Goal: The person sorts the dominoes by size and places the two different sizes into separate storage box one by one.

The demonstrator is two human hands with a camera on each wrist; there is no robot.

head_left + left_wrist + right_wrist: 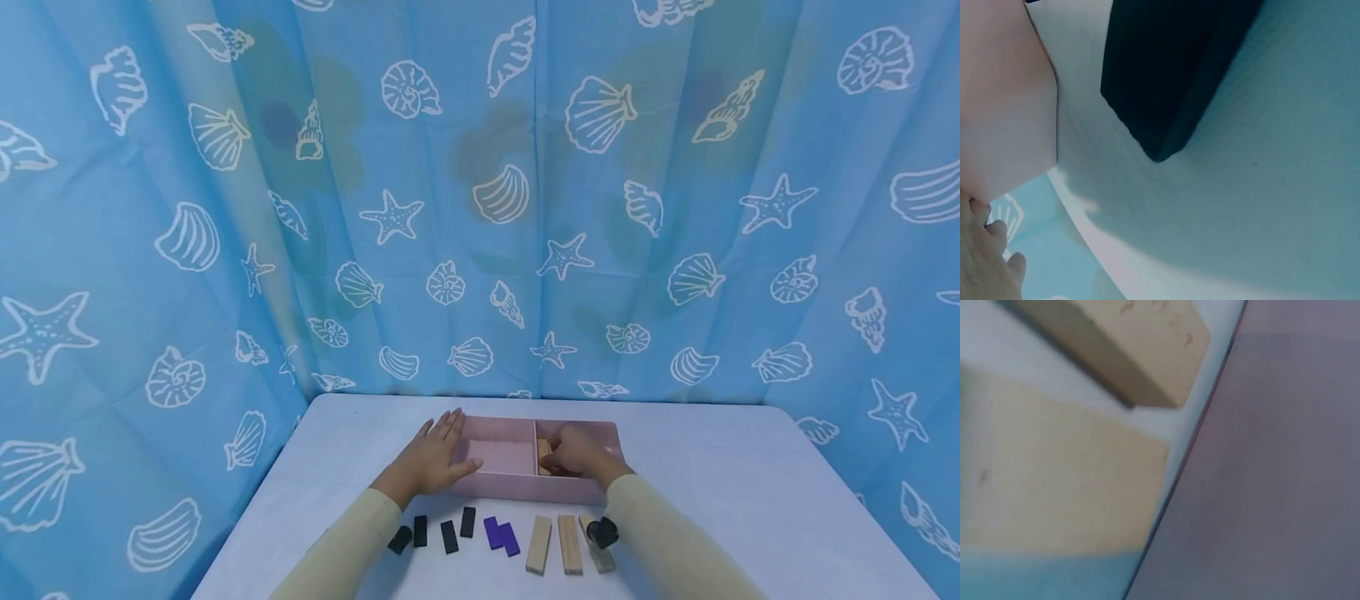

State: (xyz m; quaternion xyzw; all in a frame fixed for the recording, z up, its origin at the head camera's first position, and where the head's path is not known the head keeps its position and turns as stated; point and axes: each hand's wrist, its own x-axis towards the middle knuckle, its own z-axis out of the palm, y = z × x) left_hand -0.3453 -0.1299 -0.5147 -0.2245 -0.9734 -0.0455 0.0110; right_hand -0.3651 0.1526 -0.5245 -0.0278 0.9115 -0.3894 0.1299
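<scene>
A pink box (525, 490) with a divider stands mid-table. My left hand (431, 458) lies against its left end, fingers straight and thumb over the front rim; a bit of that hand (985, 256) shows in the left wrist view. Inside the right compartment, my right hand (577, 454) has curled fingers at a light wooden block (544, 457), which it appears to pinch beside the divider. The fingertips are partly hidden. The right wrist view shows only the box wall (1272, 456) and wooden blocks (1066, 481), not the hand.
In front of the box lie 3 black blocks (449, 537), two touching purple blocks (509, 539) and 3 wooden blocks (570, 545), the rightmost partly covered by the right wrist camera (602, 532). A blue shell-patterned curtain (450, 208) hangs behind the white table (705, 467).
</scene>
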